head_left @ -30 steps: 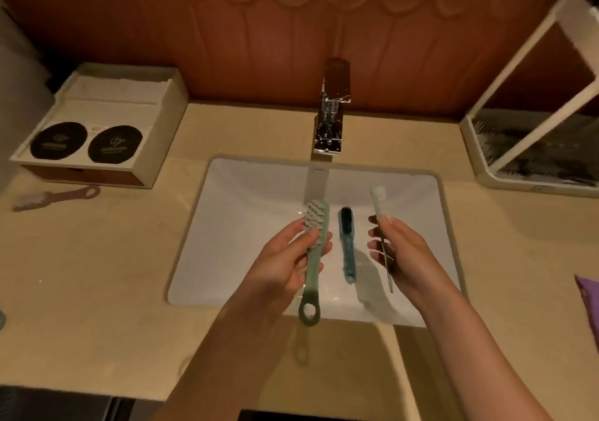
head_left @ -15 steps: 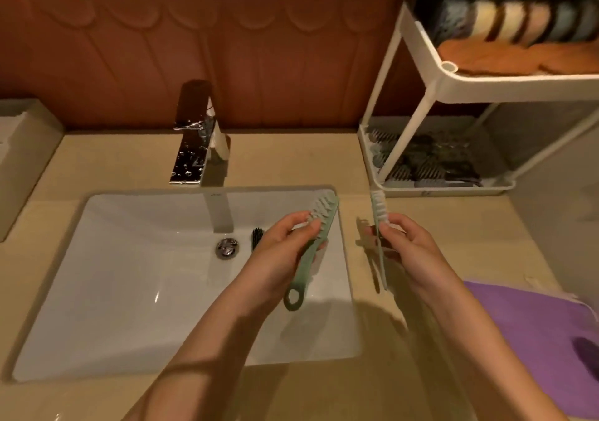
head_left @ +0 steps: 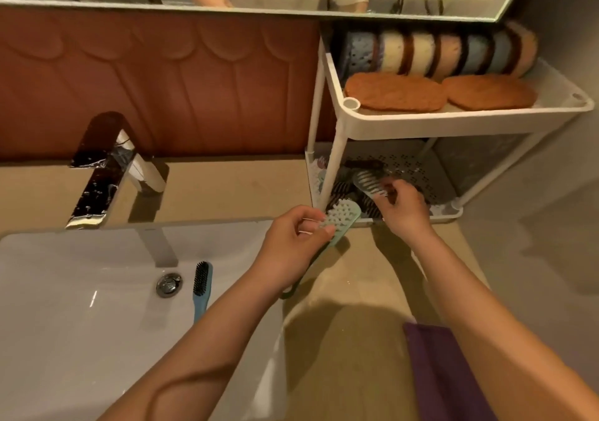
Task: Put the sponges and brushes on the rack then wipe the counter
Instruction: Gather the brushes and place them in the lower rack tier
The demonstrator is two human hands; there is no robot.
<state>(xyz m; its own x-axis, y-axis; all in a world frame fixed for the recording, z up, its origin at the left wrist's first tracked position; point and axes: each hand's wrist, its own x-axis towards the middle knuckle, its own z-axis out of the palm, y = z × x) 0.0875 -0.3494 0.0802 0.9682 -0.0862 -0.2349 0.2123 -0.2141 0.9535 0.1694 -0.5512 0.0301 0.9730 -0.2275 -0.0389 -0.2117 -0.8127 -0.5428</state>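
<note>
Pinching a pale-bristled brush (head_left: 368,182) over the lower tray of the rack (head_left: 421,124), centre right, is the right hand (head_left: 402,215); the left hand (head_left: 290,247) grips a green brush (head_left: 343,221) (bristles up) at the tray's front edge.

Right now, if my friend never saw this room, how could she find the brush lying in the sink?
Look at the big white sink below the shiny faucet. Just right of the round metal drain lies the blue brush. Its black bristles and blue handle set it apart from the pale green brush, which the left hand grips over the counter.
</note>
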